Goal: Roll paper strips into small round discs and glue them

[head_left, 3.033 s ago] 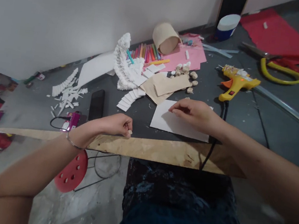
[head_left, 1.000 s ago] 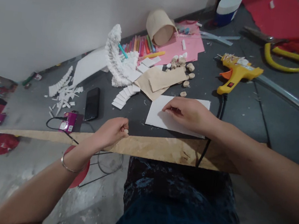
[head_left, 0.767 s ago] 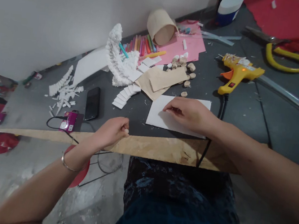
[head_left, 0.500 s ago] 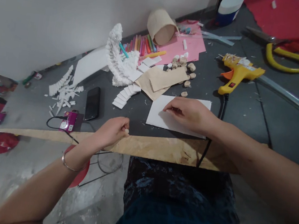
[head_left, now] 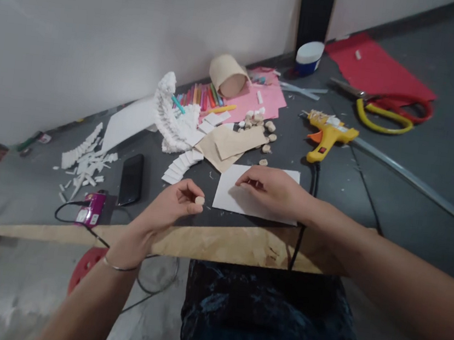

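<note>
My left hand (head_left: 175, 203) is closed in a pinch on a small round beige disc (head_left: 199, 201), held just above the dark table near its front edge. My right hand (head_left: 275, 189) rests on a white sheet of paper (head_left: 234, 198), fingers curled and pressed together at the sheet's upper middle; whether they hold anything is hidden. More small round discs (head_left: 264, 162) lie just beyond the sheet, beside tan paper pieces (head_left: 230, 143).
A yellow glue gun (head_left: 328, 135) lies to the right with its black cord running off the front edge. A black phone (head_left: 131, 178), white paper strips (head_left: 83, 155), a white layered paper model (head_left: 170, 116), coloured markers (head_left: 203, 96), pink paper (head_left: 261, 94) and yellow-red scissors (head_left: 387, 109) crowd the table.
My left hand has lifted from the table's front edge and moved up and right with the small disc, closer to the white sheet. My right hand has stayed on the sheet. The camera has tilted.
</note>
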### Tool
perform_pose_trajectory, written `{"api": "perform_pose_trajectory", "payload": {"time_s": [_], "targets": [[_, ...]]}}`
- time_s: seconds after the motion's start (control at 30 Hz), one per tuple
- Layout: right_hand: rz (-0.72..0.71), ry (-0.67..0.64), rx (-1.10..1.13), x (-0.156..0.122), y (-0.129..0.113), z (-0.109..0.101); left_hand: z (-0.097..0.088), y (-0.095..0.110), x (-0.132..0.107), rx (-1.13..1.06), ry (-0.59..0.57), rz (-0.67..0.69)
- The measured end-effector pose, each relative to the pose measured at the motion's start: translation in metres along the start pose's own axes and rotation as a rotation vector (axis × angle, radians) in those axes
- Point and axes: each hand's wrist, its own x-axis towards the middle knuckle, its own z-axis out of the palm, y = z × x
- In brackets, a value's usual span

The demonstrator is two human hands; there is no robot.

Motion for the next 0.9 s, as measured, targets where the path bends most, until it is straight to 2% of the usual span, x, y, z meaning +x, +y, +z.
{"api": "perform_pose_trajectory", "payload": {"time_s": [0.07,0.17,0.4,0.57,0.77,0.9], "targets": [[0.016,0.033,0.068,0.001,-0.001,-0.001,0.011,-0.002,0.008,-0.212,-0.025,0.027],[0.019,0.094,0.166,0.003,-0.006,-0.003,0.025,-0.002,0.022,-0.401,-0.066,0.036],[-0.020,0.249,0.337,0.007,-0.015,-0.008,0.050,0.004,0.061,-0.554,-0.110,0.072],[-0.029,0.286,0.274,0.009,-0.012,-0.008,0.066,0.009,0.078,-0.606,-0.119,0.048],[0.014,0.332,0.189,0.012,-0.005,-0.011,0.070,0.003,0.084,-0.635,-0.173,0.103],[0.132,0.334,0.187,0.014,0.005,-0.016,0.067,0.000,0.086,-0.728,-0.191,0.084]]}}
